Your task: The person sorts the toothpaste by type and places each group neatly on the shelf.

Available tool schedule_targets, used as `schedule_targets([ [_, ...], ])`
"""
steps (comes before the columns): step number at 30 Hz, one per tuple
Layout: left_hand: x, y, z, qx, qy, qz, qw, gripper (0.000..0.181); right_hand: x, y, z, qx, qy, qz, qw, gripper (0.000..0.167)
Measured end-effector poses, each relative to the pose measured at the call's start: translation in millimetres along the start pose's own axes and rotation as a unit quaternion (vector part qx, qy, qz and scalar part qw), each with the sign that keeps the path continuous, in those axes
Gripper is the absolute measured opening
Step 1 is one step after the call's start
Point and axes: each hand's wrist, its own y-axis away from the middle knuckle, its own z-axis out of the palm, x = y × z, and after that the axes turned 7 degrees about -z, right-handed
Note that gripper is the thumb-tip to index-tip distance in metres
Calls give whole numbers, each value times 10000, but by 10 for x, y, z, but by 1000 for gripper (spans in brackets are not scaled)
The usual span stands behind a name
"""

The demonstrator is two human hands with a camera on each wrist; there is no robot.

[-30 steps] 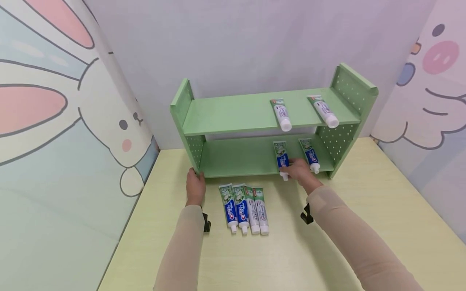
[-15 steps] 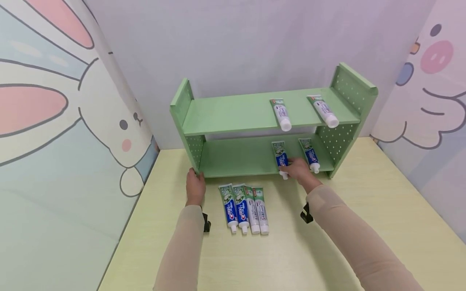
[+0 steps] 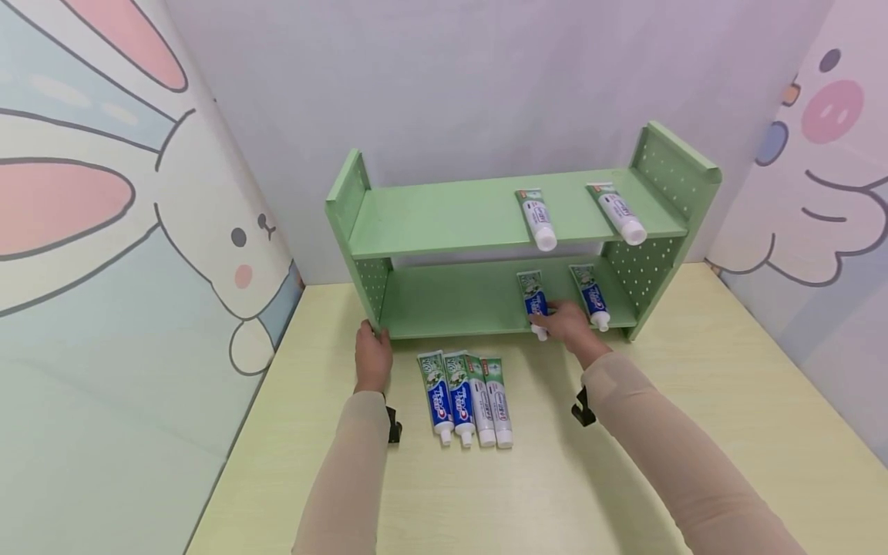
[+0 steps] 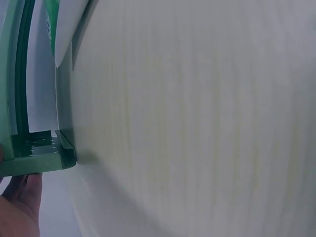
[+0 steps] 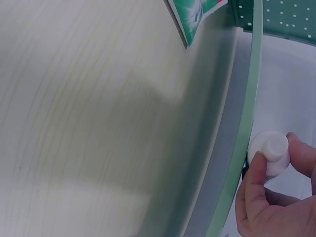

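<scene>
My right hand (image 3: pixel 570 324) pinches a blue, green and white toothpaste tube (image 3: pixel 532 291) near its cap end, on the lower board of a green two-tier shelf (image 3: pixel 451 301). Seen from the right wrist, thumb and finger sit on either side of its white cap (image 5: pixel 272 148), which juts past the board's edge. With my left hand (image 3: pixel 373 358) I grip the shelf's lower left front corner; the left wrist view shows digits on both sides of the green side panel (image 4: pixel 37 165). A second blue toothpaste tube (image 3: pixel 590 297) lies right of the held one.
Two white-and-green toothpaste tubes (image 3: pixel 536 219) lie on the upper board, caps forward. On the table (image 3: pixel 458 493) before the shelf, several tubes (image 3: pixel 459 397), blue and white, lie side by side. Cartoon-printed walls (image 3: pixel 270 139) stand left, right and behind.
The tube in my right hand has shifted slightly left along the lower board, the hand moving with it. My left hand has stayed at the shelf corner.
</scene>
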Motion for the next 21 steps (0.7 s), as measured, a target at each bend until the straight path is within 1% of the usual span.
schedule_targets([
  [4, 5, 8, -6, -8, 48, -9, 10000, 41, 13, -4, 12, 55, 123, -48, 9999, 67],
  [8, 8, 12, -9, -23, 52, -5, 10000, 41, 38, -4, 34, 161, 4, -148, 9998, 67],
  [11, 11, 11, -11, -25, 48, 7, 10000, 41, 68, 0, 55, 280, -44, -260, 9993, 67],
  [16, 23, 15, -15, -29, 50, 3, 10000, 41, 107, 20, 95, 485, 19, -515, 9975, 65],
  [21, 21, 20, -9, -57, 63, -62, 9999, 40, 141, 40, 119, 574, -25, -651, 9962, 64],
])
